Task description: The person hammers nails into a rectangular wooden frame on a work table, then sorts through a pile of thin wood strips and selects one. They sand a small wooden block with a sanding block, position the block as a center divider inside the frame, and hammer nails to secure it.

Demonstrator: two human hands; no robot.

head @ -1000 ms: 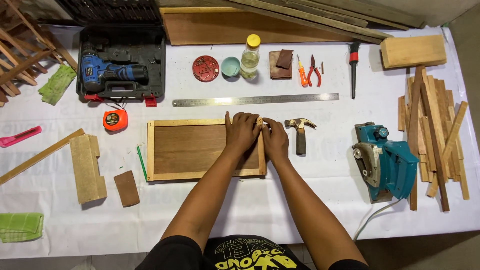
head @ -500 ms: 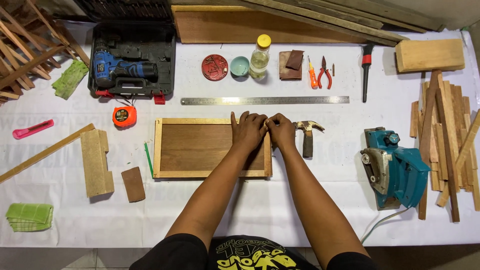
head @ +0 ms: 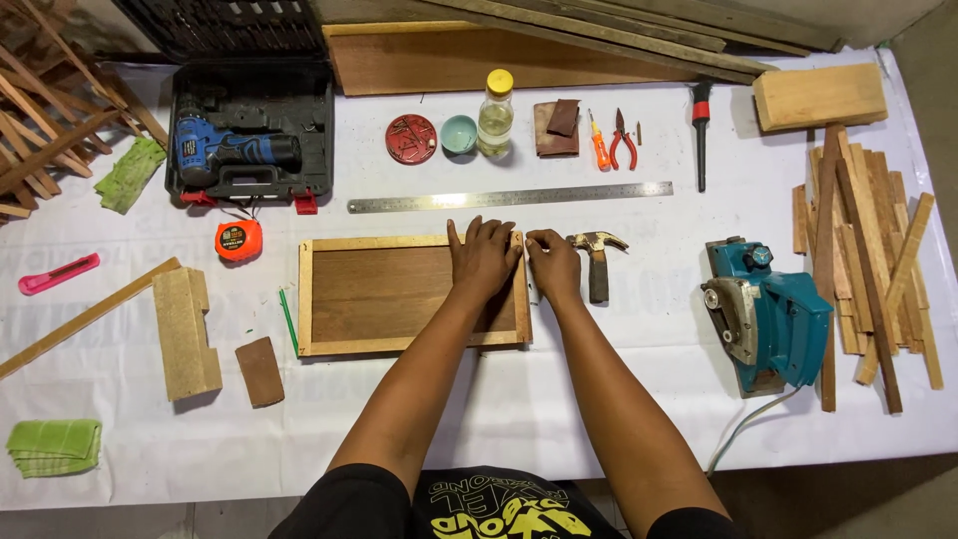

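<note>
White cloth covered the table point(head: 599, 419). On it, the wooden frame point(head: 399, 294) lay long from side to side. Your left hand point(head: 484, 262) pressed flat on the frame's right end, fingers together. Your right hand point(head: 554, 265) sat just past that end, fingertips pinched at its corner. Just beyond lay the hammer point(head: 597, 262).

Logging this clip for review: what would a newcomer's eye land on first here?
Both hands at the centre: the left hand presses flat on the framed wooden panel, the right hand rests at its right edge beside a hammer. A teal electric planer sits to the right, a blue drill upper left.
</note>
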